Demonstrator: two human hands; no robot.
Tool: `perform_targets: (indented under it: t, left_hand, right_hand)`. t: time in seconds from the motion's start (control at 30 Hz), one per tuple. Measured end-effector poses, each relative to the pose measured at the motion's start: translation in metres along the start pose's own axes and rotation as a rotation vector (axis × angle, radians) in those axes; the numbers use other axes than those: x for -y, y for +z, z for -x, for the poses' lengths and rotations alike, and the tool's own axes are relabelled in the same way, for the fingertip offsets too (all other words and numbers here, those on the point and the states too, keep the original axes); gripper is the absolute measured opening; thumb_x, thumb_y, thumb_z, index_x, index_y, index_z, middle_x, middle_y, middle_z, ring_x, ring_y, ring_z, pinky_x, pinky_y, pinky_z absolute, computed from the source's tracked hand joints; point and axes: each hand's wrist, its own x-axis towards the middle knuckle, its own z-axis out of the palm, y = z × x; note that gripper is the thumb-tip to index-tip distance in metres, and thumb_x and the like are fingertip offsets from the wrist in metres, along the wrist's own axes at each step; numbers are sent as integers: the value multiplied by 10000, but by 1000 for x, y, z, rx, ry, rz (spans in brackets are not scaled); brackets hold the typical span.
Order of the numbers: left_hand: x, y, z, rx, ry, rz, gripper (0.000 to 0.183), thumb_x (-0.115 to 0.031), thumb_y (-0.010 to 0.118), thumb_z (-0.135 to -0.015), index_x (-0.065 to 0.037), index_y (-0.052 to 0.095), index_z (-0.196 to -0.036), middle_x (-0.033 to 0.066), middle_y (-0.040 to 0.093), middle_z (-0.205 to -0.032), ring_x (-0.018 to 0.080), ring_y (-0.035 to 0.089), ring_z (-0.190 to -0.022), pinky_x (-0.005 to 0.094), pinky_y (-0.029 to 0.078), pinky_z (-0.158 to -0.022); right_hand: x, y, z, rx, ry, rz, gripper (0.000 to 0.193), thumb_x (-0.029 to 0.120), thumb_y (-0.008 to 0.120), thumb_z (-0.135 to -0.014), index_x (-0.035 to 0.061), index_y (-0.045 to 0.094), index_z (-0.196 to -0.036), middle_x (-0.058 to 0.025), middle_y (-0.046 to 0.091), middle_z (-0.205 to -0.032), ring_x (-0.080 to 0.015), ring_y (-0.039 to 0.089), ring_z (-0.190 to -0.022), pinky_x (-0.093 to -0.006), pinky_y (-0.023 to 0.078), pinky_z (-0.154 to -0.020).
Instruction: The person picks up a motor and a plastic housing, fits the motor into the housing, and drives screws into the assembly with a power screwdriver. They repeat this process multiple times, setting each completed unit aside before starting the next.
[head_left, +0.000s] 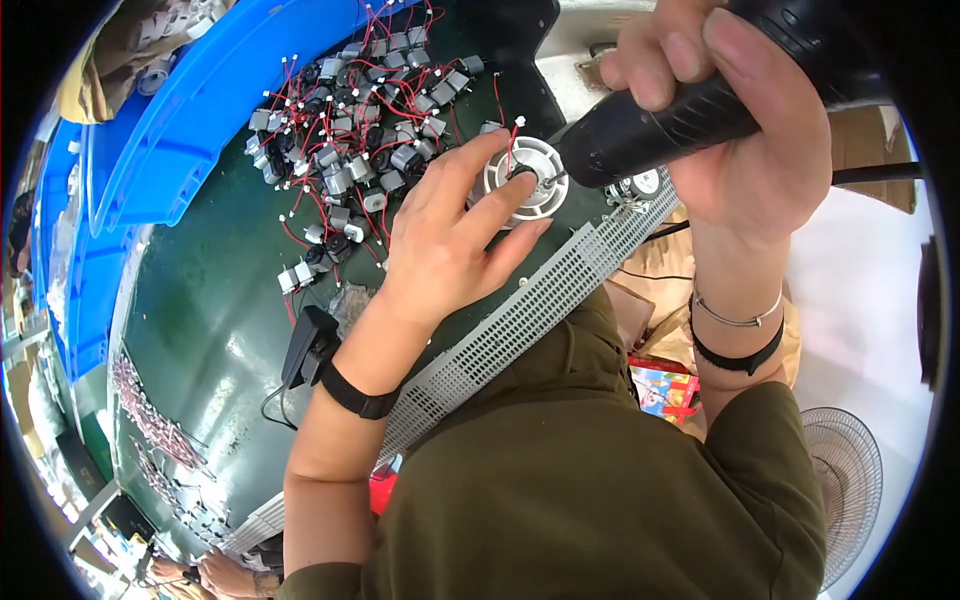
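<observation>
My right hand (750, 130) is wrapped round a black electric screwdriver (640, 135). Its thin bit slants down to the left and meets a white round spoked plastic part (543, 200) near the middle. With its fingers bent over that part, my left hand (450, 225) presses on a small dark piece at its centre; the thumb lies along the near rim. A red wire with a white plug rises from the part. What lies beneath the left palm is hidden.
Small silver motors with red wires (350, 165) lie heaped on the green table beyond my left hand. Blue bins (170, 130) line the left. A grey perforated strip (510, 320) edges the table near me. Another person's hands (225, 573) show at lower left; a fan (840, 480) stands right.
</observation>
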Motion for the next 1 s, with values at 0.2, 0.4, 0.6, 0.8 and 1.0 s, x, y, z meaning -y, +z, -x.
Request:
perform_targets:
  t: [0.2, 0.4, 0.6, 0.8, 1.0]
  left_hand:
    - [0, 2, 0, -13, 15, 4, 336, -202, 781, -661, -92, 649, -950, 120, 569, -1163, 277, 598, -914, 348, 519, -694]
    - [1, 2, 1, -15, 7, 9, 349, -201, 778, -660, -94, 643, -963, 118, 563, -1167, 273, 599, -900, 345, 516, -693]
    - [1, 2, 0, -25, 10, 17, 347, -209, 773, -667, -93, 636, -965, 110, 564, -1160, 262, 601, -897, 333, 514, -699]
    - [1, 2, 1, -21, -6, 13, 322, -222, 765, -673, -101, 642, -945, 106, 567, -1158, 259, 601, -908, 333, 515, -706]
    - [-1, 2, 0, -10, -14, 18, 313, -230, 761, -673, -105, 646, -936, 104, 568, -1160, 268, 592, -952, 340, 514, -733]
  right_hand:
    - [0, -5, 4, 60, -3, -86, 556, -7, 559, -767, -22, 290, -1253, -102, 515, -617, -229, 548, -510, -327, 468, -526]
    - [1, -5, 6, 101, -25, -60, 517, 69, 557, -801, 3, 312, -1250, -93, 516, -630, -219, 555, -544, -338, 473, -586]
    - [-16, -25, 10, -106, 69, -218, 481, 163, 545, -864, 7, 317, -1258, -66, 507, -633, -189, 559, -603, -327, 472, -654]
    - [-6, -6, 5, 131, -115, 38, 484, 177, 562, -869, 15, 309, -1249, -52, 495, -626, -173, 561, -597, -330, 482, -656]
    - [-2, -3, 1, 185, -80, 134, 558, 105, 634, -795, 39, 303, -1240, -61, 510, -630, -193, 559, -545, -331, 498, -621]
